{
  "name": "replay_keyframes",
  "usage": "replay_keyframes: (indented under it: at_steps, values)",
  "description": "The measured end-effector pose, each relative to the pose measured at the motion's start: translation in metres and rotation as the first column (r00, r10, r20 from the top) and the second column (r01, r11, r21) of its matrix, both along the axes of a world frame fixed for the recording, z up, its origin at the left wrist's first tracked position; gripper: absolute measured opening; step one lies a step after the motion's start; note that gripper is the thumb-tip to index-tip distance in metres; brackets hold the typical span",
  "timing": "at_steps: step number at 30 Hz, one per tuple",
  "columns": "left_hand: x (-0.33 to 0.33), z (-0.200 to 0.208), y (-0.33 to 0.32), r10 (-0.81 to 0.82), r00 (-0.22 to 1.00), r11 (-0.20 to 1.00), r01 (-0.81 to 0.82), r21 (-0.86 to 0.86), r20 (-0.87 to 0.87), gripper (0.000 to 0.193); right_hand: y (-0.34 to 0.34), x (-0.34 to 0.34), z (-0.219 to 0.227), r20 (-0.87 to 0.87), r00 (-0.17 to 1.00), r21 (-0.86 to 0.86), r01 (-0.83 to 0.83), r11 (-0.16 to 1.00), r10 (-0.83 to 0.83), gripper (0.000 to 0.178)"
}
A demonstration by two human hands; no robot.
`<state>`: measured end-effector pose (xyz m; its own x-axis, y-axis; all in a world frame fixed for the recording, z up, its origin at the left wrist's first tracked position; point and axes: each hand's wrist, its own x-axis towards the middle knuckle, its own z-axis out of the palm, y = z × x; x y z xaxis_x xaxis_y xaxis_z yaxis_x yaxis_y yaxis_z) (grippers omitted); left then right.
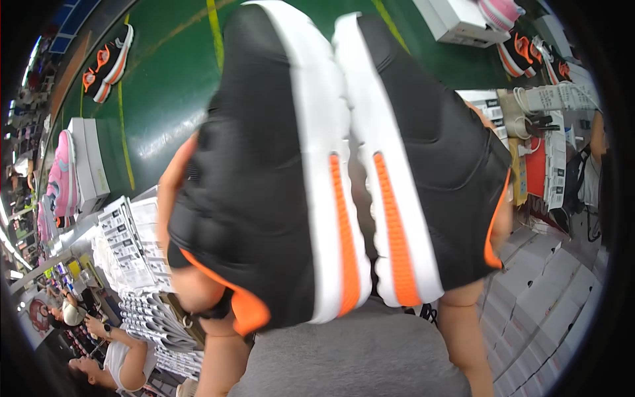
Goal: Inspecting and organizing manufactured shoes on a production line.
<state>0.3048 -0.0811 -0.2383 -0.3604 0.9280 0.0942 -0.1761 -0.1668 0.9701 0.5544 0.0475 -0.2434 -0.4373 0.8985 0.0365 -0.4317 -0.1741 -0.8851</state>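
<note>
A pair of black sneakers with white soles and orange accents fills the middle of the head view, raised close in front of my grey shirt. The left sneaker point(258, 152) and the right sneaker point(423, 119) are turned sole toward sole, toes pointing away from me. My left hand point(192, 288) is closed around the left sneaker's outer side near the orange-lined collar. On the other outer side, my right hand point(505, 225) grips the right sneaker; most of its fingers are hidden behind the upper. Both sneakers are slightly blurred.
Beyond lies a green surface point(155, 86) with yellow lines, bearing black-and-orange sneakers point(109, 63). Pink sneakers point(64, 172) sit by a white box point(89, 159) at left. Printed paper stacks point(159, 324) stand nearer; white shoeboxes point(542, 304) fill the lower right. Another person point(126, 357) is at lower left.
</note>
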Motion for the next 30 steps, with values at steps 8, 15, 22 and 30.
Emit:
replay_keyframes:
  at_steps: [8, 15, 22, 30]
  values:
    - [0.038, -0.057, 0.003, -0.209, 0.845, 0.978, 0.177, 0.111, 0.492, 0.062, 0.004, -0.079, -0.034, -0.232, 0.970, -0.194, -0.113, 0.974, 0.066, 0.054]
    - [0.016, -0.097, -0.038, -0.171, 0.699, 0.978, 0.203, 0.037, 0.694, 0.057, 0.014, -0.093, -0.077, -0.350, 0.885, -0.178, -0.384, 0.906, 0.307, 0.052]
    - [-0.054, -0.078, 0.056, -0.007, 0.746, 0.997, 0.056, -0.052, 0.666, 0.044, 0.080, -0.048, -0.080, -0.340, 0.817, -0.139, -0.532, 0.835, 0.465, 0.048]
    - [-0.085, -0.106, 0.107, -0.040, 0.875, 0.885, -0.194, -0.424, -0.483, 0.067, 0.122, -0.125, -0.088, 0.866, 0.494, 0.293, -0.381, 0.877, -0.075, 0.048]
